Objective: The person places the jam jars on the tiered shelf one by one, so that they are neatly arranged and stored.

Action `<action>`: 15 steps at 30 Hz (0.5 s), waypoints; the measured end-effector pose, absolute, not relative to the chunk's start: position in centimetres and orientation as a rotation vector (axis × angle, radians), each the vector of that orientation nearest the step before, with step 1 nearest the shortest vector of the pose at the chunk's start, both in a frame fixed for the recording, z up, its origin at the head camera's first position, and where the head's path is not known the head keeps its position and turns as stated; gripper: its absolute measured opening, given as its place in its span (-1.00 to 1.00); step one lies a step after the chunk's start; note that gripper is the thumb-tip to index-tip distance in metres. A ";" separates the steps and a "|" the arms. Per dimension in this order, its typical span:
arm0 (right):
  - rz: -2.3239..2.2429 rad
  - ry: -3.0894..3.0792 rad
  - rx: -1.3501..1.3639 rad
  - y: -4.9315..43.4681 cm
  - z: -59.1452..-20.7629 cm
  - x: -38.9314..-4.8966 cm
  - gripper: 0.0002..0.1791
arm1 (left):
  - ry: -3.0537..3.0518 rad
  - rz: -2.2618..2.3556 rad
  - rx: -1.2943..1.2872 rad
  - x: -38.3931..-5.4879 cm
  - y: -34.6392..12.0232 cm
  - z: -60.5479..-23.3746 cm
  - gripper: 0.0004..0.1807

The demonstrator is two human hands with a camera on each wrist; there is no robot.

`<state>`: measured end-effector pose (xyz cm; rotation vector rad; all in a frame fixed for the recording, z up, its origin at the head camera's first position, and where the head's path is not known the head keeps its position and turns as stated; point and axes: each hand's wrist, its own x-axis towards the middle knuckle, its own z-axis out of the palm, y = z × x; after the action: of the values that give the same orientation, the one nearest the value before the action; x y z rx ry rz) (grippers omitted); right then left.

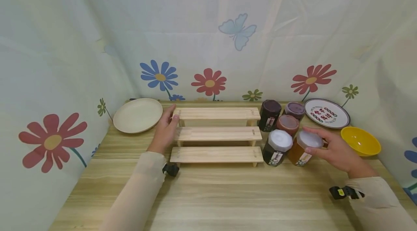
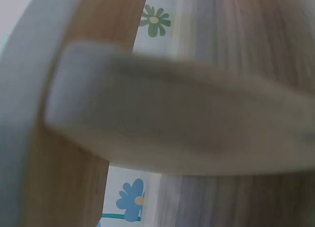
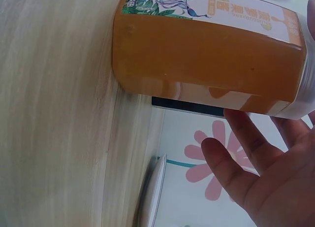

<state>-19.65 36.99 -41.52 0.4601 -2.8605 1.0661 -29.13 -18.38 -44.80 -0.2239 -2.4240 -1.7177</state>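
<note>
A pale wooden three-tier stand (image 1: 216,134) occupies the middle of the table. My left hand (image 1: 165,129) holds the left end of its top tier, thumb in front and fingers behind. A blurred pale wooden piece (image 2: 187,113) fills much of the left wrist view, where the hand's grip cannot be made out. At the right, my right hand (image 1: 337,149) grips an amber-filled jar (image 1: 295,155) around its whitish lid. The jar's label and amber side (image 3: 206,59) show in the right wrist view; some fingers (image 3: 229,173) stand away from it.
Beside the gripped jar are a dark jar with a white lid (image 1: 276,149), a reddish-lidded jar (image 1: 288,125), a purple-lidded jar (image 1: 294,109) and a dark-lidded jar (image 1: 269,115). A cream plate (image 1: 138,116) lies left, a patterned plate (image 1: 327,113) and yellow bowl (image 1: 361,141) right.
</note>
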 end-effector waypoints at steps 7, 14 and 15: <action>1.081 -2.877 0.457 36.9 -41.4 -19.6 -0.22 | -2.412 -1.726 -0.214 -29.2 -18.2 -44.8 -0.40; 1.090 -2.890 0.430 36.9 -41.4 -19.7 -0.22 | -2.388 -1.768 -0.223 -29.4 -17.8 -44.8 -0.44; 1.092 -2.888 0.430 37.0 -41.3 -19.7 -0.22 | -2.383 -1.775 -0.224 -29.4 -17.8 -44.8 -0.44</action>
<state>-19.68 36.97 -41.34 0.4297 -2.8882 1.0920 -29.41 -17.76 -44.81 -0.2236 -2.3829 -1.7754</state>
